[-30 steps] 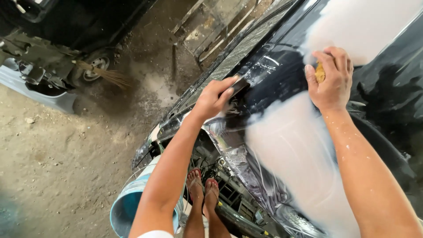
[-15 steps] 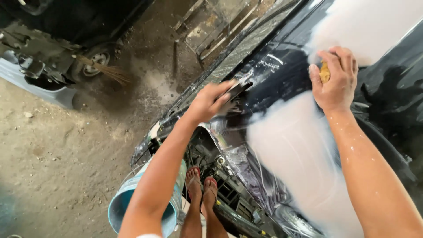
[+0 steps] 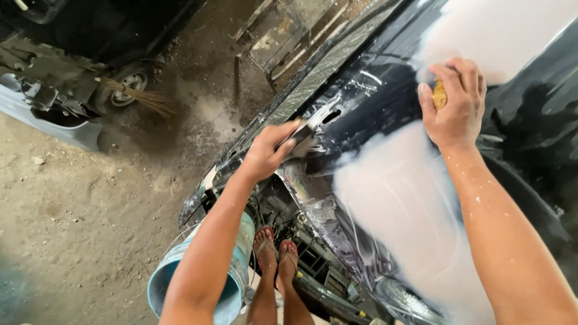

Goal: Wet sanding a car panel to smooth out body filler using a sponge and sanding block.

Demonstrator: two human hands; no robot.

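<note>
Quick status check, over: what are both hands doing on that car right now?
Left hand presses a dark sanding block on the wet black car panel. Right hand grips a yellow sponge. Nothing between them.

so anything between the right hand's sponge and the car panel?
Nothing visible. The right hand presses the yellow sponge straight onto the wet dark car panel; the left hand holds the panel edge, well clear.

Soft, even daylight fills the scene, with white glare on the wet car panel [image 3: 373, 90]. The upper left corner is dim with shadow, and wide-angle bending stretches the edges.
</note>
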